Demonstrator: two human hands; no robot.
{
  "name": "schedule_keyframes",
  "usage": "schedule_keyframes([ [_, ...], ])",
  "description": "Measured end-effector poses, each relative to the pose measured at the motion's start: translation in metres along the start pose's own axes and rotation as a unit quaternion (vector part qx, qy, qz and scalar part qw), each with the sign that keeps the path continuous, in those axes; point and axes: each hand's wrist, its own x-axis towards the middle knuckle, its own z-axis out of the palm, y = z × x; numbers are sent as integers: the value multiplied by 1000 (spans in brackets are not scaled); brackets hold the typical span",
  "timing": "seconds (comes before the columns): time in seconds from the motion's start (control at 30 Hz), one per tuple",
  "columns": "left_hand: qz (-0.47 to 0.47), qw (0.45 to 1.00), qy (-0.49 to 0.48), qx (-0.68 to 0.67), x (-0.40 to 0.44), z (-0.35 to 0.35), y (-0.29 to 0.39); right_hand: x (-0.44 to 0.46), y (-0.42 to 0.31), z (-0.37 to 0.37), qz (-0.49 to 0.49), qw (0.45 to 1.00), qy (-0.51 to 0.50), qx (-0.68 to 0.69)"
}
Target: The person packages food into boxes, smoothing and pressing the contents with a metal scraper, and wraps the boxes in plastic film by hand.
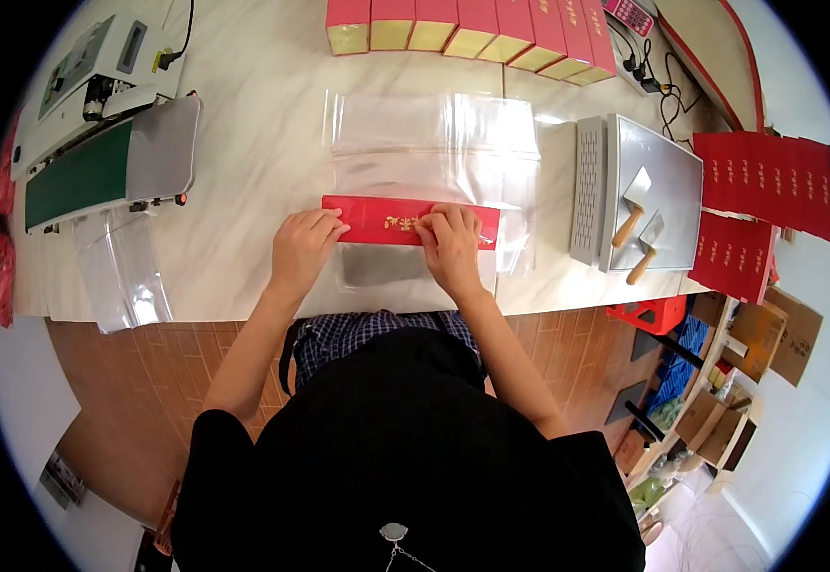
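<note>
A long red box (372, 212) with gold lettering lies crosswise on clear plastic film (434, 172), which spreads out behind it and shows in front of it too. My left hand (308, 242) has its fingers drawn together at the box's left end. On the right half of the box, my right hand (453, 244) presses bent fingers against the top and front edge, partly covering the lettering. Whether either hand also pinches the thin film is too fine to make out.
Several red boxes (434, 21) line the back. A machine with a green belt (81, 176) and more film (124, 267) are at left. At right, two wooden-handled scrapers (636, 205) lie on a flat metal-topped appliance (677, 162), beside red packaging (768, 176).
</note>
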Motion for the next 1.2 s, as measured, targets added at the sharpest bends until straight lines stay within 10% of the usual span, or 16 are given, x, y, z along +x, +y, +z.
schedule_keyframes([
  [1.2,-77,994,42,-70,5,7,-5,6,-2,9,12,1000,14,-17],
])
